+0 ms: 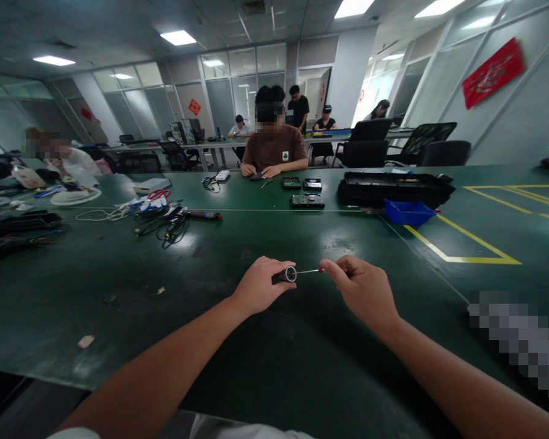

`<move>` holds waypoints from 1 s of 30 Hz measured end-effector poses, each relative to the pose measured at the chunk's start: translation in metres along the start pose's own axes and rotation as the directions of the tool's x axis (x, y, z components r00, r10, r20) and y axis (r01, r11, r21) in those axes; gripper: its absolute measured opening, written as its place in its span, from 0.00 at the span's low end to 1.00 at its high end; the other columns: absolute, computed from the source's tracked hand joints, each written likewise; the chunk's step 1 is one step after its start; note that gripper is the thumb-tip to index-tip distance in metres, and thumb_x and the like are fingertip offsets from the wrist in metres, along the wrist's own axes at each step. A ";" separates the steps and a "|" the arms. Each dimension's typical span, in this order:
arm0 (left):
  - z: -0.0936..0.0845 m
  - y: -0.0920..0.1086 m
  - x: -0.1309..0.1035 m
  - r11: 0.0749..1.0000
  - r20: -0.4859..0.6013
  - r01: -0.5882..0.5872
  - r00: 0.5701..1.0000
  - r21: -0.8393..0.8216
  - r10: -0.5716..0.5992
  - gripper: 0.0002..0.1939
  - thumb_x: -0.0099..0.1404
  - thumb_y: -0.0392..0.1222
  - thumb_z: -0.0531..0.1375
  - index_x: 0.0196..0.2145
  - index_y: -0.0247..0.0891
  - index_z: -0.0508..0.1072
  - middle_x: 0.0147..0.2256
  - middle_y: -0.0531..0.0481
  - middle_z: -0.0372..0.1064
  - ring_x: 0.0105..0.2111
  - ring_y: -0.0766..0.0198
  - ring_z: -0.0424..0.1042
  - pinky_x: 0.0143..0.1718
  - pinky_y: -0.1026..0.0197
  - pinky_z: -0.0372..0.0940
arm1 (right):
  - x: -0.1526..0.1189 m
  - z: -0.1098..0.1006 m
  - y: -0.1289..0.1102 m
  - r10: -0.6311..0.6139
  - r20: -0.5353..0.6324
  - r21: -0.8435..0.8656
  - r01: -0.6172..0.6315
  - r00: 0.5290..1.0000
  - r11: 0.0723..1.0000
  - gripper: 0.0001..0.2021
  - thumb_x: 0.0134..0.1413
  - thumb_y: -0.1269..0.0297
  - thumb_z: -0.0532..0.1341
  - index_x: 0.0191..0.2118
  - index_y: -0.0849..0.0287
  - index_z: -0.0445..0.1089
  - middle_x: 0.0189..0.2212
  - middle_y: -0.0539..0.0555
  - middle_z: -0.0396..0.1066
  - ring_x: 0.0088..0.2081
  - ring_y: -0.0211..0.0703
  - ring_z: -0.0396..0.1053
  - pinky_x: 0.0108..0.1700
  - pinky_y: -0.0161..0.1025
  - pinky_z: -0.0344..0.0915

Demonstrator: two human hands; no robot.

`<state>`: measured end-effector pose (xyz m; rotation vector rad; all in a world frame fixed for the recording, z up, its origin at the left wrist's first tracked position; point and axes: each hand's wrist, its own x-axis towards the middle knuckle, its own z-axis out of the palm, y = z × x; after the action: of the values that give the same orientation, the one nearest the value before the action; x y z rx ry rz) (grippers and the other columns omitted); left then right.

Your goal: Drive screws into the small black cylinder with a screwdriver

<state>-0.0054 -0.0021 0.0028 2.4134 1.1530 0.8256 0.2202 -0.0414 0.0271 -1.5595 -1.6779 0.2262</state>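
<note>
Over the green table (pixel 201 360), my left hand (pixel 260 285) pinches a small dark cylindrical part (pixel 290 274) between thumb and fingers. Its round end, with a pale ring and dark spokes inside, faces me. My right hand (pixel 366 289) is closed around a thin screwdriver (pixel 308 271), whose metal shaft runs left to the part and whose red handle end shows at the fingertips. The tip meets the ringed end, though how far it reaches in I cannot tell. Most of the handle is hidden by my fingers.
Across the table a person in a brown shirt (pixel 274 149) works beside several hard drives (pixel 307 200). A blue tray (pixel 409 213) and a long black housing (pixel 393 189) lie back right. Cables (pixel 169 228) and a dark tool (pixel 204 214) lie back left.
</note>
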 end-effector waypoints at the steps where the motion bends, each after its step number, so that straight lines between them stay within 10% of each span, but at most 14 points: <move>1: 0.000 0.000 0.000 1.000 -0.003 0.006 1.000 0.000 -0.006 0.22 0.61 0.44 0.68 0.53 0.45 0.74 0.45 0.51 0.76 0.43 0.57 0.69 0.48 0.54 0.61 | 0.000 0.000 0.000 -0.002 0.016 0.002 0.002 1.000 1.000 0.26 0.58 0.39 0.57 0.24 0.57 0.72 0.15 0.49 0.66 0.18 0.39 0.63 0.24 0.37 0.54; 10: 0.001 -0.002 0.001 1.000 0.006 -0.011 1.000 0.015 0.011 0.22 0.60 0.43 0.68 0.52 0.44 0.74 0.44 0.51 0.76 0.43 0.57 0.70 0.49 0.53 0.61 | -0.001 -0.007 -0.006 -0.089 0.209 0.134 0.062 0.974 0.989 0.14 0.63 0.55 0.56 0.42 0.58 0.73 0.27 0.51 0.76 0.28 0.43 0.73 0.31 0.39 0.65; 30: 0.001 -0.004 0.000 0.998 -0.009 0.057 0.998 -0.027 -0.057 0.21 0.61 0.42 0.67 0.53 0.45 0.74 0.45 0.50 0.76 0.45 0.56 0.69 0.48 0.53 0.61 | -0.005 -0.005 -0.010 -0.118 0.216 0.102 0.098 0.969 0.990 0.15 0.66 0.60 0.49 0.51 0.58 0.67 0.34 0.54 0.75 0.31 0.45 0.72 0.34 0.41 0.64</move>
<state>-0.0072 0.0002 -0.0003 2.3459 1.2010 0.8313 0.2157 -0.0498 0.0345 -1.4117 -1.8921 0.4276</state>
